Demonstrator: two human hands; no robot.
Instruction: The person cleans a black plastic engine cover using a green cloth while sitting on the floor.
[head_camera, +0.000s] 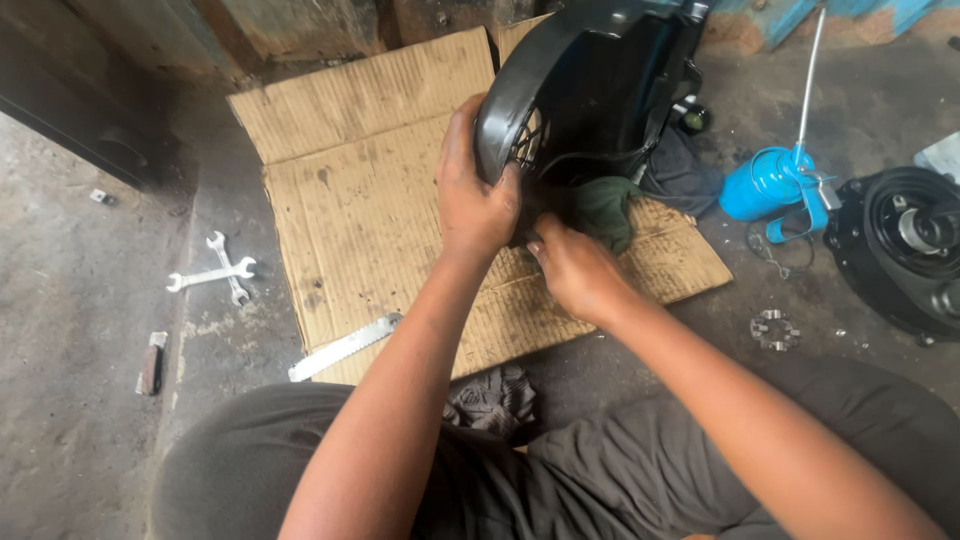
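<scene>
A black plastic cover (585, 85) with a grille stands tilted on a flattened cardboard sheet (380, 200). My left hand (472, 190) grips the cover's curved lower edge. My right hand (572, 265) presses a dark green rag (605, 210) against the underside of the cover, fingers closed on the cloth. Part of the rag is hidden behind the cover and my fingers.
Two crossed silver spanners (222, 270) lie on the concrete floor at the left, a saw blade (345, 347) at the cardboard's near edge. A blue oil can (775, 185), a black round motor part (900, 245), a castle nut (775, 330) and a dark cloth (495, 400) lie around.
</scene>
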